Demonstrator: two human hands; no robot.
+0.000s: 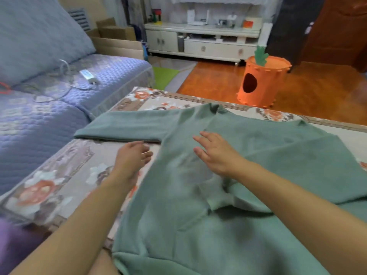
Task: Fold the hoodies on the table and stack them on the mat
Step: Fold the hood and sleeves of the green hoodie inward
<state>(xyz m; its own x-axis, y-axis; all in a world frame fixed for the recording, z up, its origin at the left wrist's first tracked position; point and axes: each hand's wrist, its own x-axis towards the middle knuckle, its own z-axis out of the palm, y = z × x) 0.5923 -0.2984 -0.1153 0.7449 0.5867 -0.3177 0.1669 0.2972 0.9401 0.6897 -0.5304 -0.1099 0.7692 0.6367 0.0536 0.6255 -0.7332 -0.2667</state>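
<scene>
Lying flat — green hoodie (228, 195), no legible writing.

Both arms reached forward, hands empty.
The left hand (132, 155) lay palm down, fingers loosely extended toward the right, its bare forearm stretched straight. The right hand (215, 153) was spread flat, palm down, fingers splayed and pointing up-left, its forearm angled in from the lower right.

A blue quilted sofa (59, 100) is lining the room's left side. A white cabinet (202, 40) is standing against the far wall, with an orange carrot-shaped bin (262, 80) sitting on glossy wooden floor (214, 80).
</scene>
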